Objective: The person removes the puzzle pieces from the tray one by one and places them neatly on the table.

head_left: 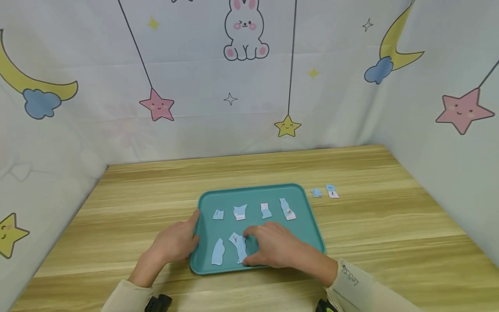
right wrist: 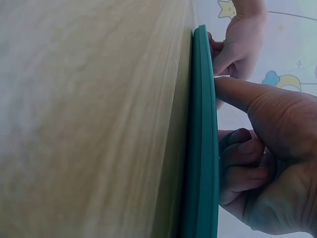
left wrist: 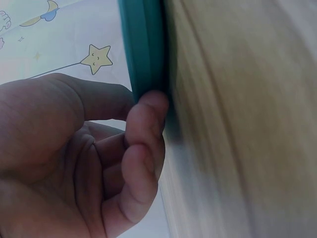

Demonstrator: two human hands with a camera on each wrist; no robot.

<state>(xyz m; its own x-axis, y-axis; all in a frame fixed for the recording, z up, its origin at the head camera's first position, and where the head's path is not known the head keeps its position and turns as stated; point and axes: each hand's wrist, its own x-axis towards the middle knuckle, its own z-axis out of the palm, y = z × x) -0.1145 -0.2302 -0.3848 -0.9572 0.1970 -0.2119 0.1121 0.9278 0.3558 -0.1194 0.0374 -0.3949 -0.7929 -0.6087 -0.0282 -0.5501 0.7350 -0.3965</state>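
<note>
Hanging beyond the left hand [head_left: 177, 238] and the right hand [head_left: 274, 247] is a white cloth backdrop [head_left: 202, 78] printed with a rabbit, moons and smiling stars. A wood-grain table [head_left: 136, 208] spreads beneath and around both hands. Between them lies a round-cornered teal tray [head_left: 306, 229], reaching from the left hand's fingertips past the right hand. Beige sleeves [head_left: 364, 284] cover the forearms behind the hands (the right one bears dark handwriting, too small to read).

The left hand holds the tray's left edge, forefinger stretched along the rim, other fingers bent. The right hand reaches across the near rim, thumb and forefinger curved and slightly apart; between their tips it holds the right side of a flared light-blue paper piece [head_left: 238, 248], flat on the tray.

A tapered paper piece [head_left: 218, 252] lies between the hands, just left of the held one. Beyond the right hand lie a long strip [head_left: 287, 209] and a peaked scrap [head_left: 240, 212]; outside the tray, farther to that hand's right, a two-tone scrap [head_left: 332, 191]. A banded scrap [head_left: 266, 211] sits straight beyond the right hand's knuckles. Beside the two-tone scrap is a jagged scrap [head_left: 316, 193], and a little four-sided scrap [head_left: 218, 215] rests near the left forefinger.
</note>
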